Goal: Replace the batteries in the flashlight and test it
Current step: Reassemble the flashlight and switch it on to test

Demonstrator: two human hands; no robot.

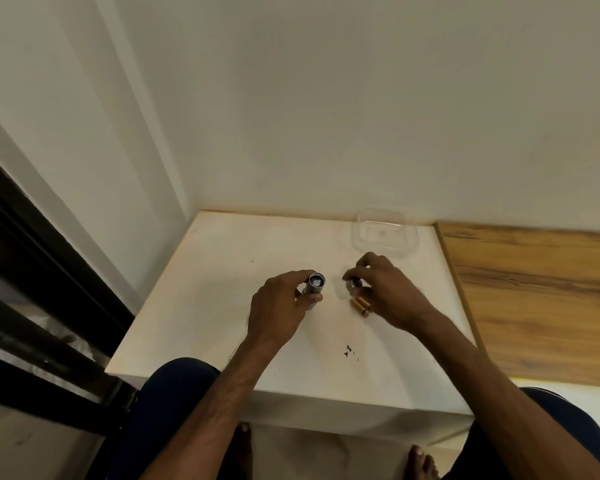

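My left hand grips a silver flashlight body upright over the white table, its open end facing up at me. To its right, my right hand pinches a small dark round cap just above the tabletop. Two copper-coloured batteries lie side by side on the table, right below the cap and against my right hand's fingers.
A clear plastic container stands at the table's back right, close behind my right hand. A wooden surface adjoins the table on the right. White walls close the back and left. Small dark specks lie near the front. My knees and bare feet are below.
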